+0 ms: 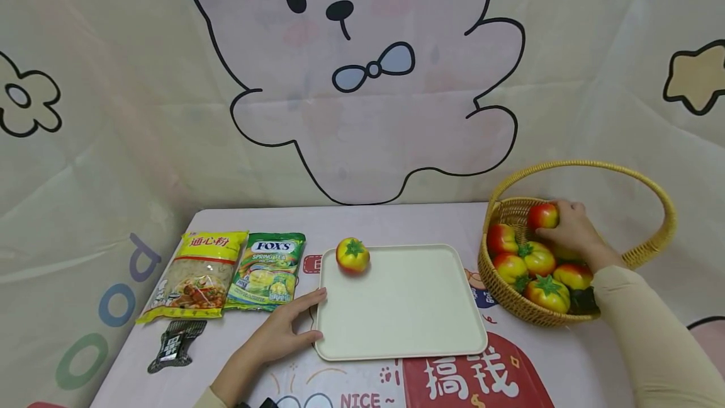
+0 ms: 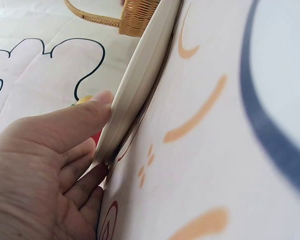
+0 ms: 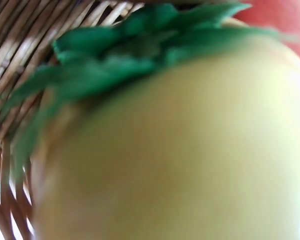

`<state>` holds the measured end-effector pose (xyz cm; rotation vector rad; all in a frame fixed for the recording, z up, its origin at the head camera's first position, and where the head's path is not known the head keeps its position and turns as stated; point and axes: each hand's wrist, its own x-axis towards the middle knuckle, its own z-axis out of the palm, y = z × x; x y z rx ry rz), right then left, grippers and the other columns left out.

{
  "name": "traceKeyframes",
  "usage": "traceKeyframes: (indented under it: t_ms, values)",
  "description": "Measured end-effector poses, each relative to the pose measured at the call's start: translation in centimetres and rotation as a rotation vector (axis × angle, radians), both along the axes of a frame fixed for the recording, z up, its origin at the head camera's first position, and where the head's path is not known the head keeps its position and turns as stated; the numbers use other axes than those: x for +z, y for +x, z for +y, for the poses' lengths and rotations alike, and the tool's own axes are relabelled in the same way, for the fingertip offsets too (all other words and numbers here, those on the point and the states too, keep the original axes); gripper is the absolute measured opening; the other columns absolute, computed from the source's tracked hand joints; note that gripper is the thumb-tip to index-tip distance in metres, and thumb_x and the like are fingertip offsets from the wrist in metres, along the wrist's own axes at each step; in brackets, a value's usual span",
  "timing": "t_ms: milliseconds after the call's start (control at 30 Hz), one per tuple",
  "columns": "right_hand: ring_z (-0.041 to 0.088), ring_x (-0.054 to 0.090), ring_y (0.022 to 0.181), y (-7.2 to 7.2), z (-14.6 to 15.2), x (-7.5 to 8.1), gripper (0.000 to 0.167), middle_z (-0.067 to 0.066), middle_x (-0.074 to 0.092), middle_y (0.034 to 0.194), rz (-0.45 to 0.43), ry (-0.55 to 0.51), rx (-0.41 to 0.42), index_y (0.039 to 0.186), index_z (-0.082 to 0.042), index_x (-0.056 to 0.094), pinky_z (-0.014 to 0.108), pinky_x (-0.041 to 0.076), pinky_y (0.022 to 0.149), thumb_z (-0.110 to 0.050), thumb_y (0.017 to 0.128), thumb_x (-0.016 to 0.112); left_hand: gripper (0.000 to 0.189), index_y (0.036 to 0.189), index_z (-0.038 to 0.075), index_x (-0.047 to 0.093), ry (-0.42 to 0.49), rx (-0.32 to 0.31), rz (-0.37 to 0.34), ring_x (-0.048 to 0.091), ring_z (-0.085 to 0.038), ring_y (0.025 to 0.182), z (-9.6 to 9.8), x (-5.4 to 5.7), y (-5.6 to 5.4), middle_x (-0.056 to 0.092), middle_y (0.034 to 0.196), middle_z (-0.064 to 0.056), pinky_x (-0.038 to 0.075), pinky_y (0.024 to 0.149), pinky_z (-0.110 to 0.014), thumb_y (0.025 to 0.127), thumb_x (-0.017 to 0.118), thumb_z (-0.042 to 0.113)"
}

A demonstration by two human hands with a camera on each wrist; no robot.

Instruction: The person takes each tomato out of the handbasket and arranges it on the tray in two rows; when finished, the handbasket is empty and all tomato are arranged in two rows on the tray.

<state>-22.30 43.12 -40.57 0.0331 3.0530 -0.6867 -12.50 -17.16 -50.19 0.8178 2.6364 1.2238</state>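
My left hand (image 1: 283, 327) is at the left edge of a cream rectangular tray (image 1: 402, 307). In the left wrist view its thumb lies over the tray's rim (image 2: 132, 85), the other fingers bent against the lower side. One red-and-yellow tomato (image 1: 352, 255) with a green calyx sits at the tray's back left corner. On the right, my right hand (image 1: 574, 232) reaches into a wicker basket (image 1: 515, 301) and grips a red tomato (image 1: 542, 216). Several more tomatoes lie below it. Up close, a yellowish tomato (image 3: 175, 150) fills the right wrist view.
A yellow-and-clear food bag (image 1: 195, 276) and a green Fox's candy bag (image 1: 266, 271) lie on the left of the table. In front of them is a small black packet (image 1: 175, 345). The basket's tall handle (image 1: 583, 164) arches near my right forearm. A printed cloth hangs behind.
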Motion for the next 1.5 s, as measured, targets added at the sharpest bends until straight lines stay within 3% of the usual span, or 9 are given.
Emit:
traceKeyframes:
  t_ms: [267, 533, 767, 1000, 1333, 1500]
  values:
    - [0.051, 0.042, 0.109, -0.2, -0.4, 0.2, 0.074, 0.038, 0.04, 0.124, 0.098, -0.027, 0.088, 0.134, 0.016, 0.031, 0.065, 0.039, 0.089, -0.023, 0.084, 0.07, 0.068, 0.139, 0.021, 0.049, 0.01, 0.004, -0.022, 0.038, -0.02, 0.137, 0.0, 0.0, 0.0, 0.043, 0.147, 0.009, 0.033, 0.112, -0.046, 0.079, 0.075, 0.036]
    - [0.046, 0.037, 0.106, 0.3, -1.6, 1.3, 0.079, 0.037, 0.03, 0.126, 0.04, -0.051, 0.057, 0.14, 0.008, 0.028, 0.058, 0.044, 0.081, -0.036, 0.087, 0.066, 0.068, 0.14, 0.021, 0.049, 0.008, 0.001, -0.016, 0.038, -0.021, 0.137, 0.0, 0.0, 0.0, 0.043, 0.147, 0.008, 0.032, 0.112, -0.045, 0.079, 0.075, 0.037]
    - [0.049, 0.034, 0.108, 1.0, -2.4, 2.3, 0.085, 0.04, 0.021, 0.131, 0.007, -0.085, 0.046, 0.146, 0.005, 0.022, 0.063, 0.04, 0.083, -0.039, 0.088, 0.065, 0.067, 0.14, 0.019, 0.048, 0.005, -0.012, 0.012, 0.039, -0.023, 0.137, 0.0, -0.1, 0.0, 0.044, 0.147, 0.005, 0.034, 0.111, -0.045, 0.081, 0.073, 0.037]
    - [0.049, 0.034, 0.115, 1.7, -2.7, 2.8, 0.088, 0.038, 0.028, 0.135, 0.058, -0.108, 0.048, 0.144, 0.008, 0.022, 0.064, 0.037, 0.088, -0.039, 0.086, 0.067, 0.066, 0.14, 0.015, 0.048, 0.007, -0.025, 0.037, 0.041, -0.027, 0.135, 0.0, -0.1, 0.0, 0.045, 0.147, 0.0, 0.035, 0.11, -0.047, 0.082, 0.072, 0.037]
    - [0.044, 0.043, 0.108, 2.9, -3.8, 4.9, 0.093, 0.03, 0.041, 0.13, -0.027, -0.108, 0.017, 0.147, 0.001, 0.02, 0.058, 0.043, 0.085, -0.052, 0.084, 0.064, 0.066, 0.139, 0.014, 0.049, 0.011, -0.026, 0.058, 0.041, -0.027, 0.135, 0.0, 0.0, -0.1, 0.045, 0.146, -0.001, 0.035, 0.11, -0.047, 0.082, 0.073, 0.037]
    - [0.041, 0.044, 0.106, 3.7, -4.9, 5.7, 0.087, 0.027, 0.043, 0.128, 0.014, -0.104, 0.056, 0.145, -0.001, 0.028, 0.052, 0.044, 0.082, -0.048, 0.083, 0.067, 0.066, 0.139, 0.014, 0.049, 0.01, -0.028, 0.05, 0.041, -0.028, 0.135, 0.0, -0.1, 0.0, 0.045, 0.146, -0.001, 0.035, 0.11, -0.047, 0.082, 0.072, 0.038]
